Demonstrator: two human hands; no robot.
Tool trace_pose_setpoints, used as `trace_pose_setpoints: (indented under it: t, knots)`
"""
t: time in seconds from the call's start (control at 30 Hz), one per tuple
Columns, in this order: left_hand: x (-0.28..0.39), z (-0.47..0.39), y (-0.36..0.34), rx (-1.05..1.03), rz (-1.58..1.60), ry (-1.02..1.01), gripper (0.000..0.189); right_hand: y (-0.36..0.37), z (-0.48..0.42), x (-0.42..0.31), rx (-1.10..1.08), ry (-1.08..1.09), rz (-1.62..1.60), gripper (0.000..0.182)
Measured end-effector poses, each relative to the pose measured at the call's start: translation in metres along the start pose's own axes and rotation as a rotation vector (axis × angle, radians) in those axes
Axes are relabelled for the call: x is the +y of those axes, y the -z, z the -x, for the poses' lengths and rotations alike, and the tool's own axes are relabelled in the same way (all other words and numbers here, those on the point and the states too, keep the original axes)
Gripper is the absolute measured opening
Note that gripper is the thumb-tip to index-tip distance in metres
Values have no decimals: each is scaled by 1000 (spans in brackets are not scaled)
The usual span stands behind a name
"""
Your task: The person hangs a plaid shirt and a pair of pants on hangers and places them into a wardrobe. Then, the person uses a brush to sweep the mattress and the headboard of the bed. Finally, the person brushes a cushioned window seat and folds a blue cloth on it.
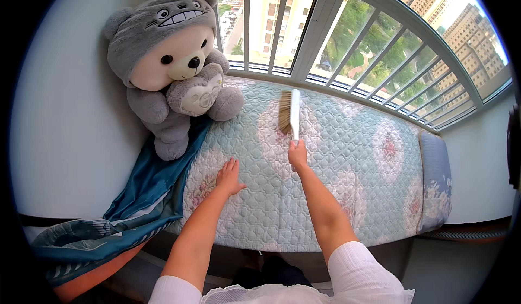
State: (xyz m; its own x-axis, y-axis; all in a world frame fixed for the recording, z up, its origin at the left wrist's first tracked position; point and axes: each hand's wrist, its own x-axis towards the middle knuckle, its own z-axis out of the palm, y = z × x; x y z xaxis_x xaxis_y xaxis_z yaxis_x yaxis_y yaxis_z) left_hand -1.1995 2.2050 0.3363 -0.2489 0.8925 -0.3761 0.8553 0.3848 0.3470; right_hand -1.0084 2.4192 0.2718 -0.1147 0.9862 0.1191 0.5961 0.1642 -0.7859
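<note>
My right hand (298, 154) is closed around the handle of a white brush (296, 110), whose tan bristles face left over a pale flower medallion. Under it lies a quilted, light green pad with floral patterns (264, 206), spread over the window seat. My left hand (230, 177) rests on the pad to the left of the brush, fingers spread, holding nothing. A large grey plush bear (171, 59) in a hooded cap, with a small plush heart-faced piece at its chest, sits at the pad's upper left corner.
Dark teal curtain fabric (163, 190) hangs along the left edge, partly beneath the bear. A folded blue floral pillow (435, 182) stands at the right end. A barred window (321, 31) runs along the far side, with walls at both ends.
</note>
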Motion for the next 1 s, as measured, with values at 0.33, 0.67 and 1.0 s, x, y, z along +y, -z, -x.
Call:
trace_pose_setpoints:
  t: [0.33, 0.67, 1.0]
  knots:
    - [34, -43, -5, -217, -257, 303, 147, 59, 10, -3, -368, 46, -170, 24]
    - [30, -57, -15, -255, -497, 220, 150, 121, 100, 36, 242, -334, -188, 20]
    - [13, -49, -17, -119, -485, 34, 137, 217, 261, 21, 560, -543, 25, 49]
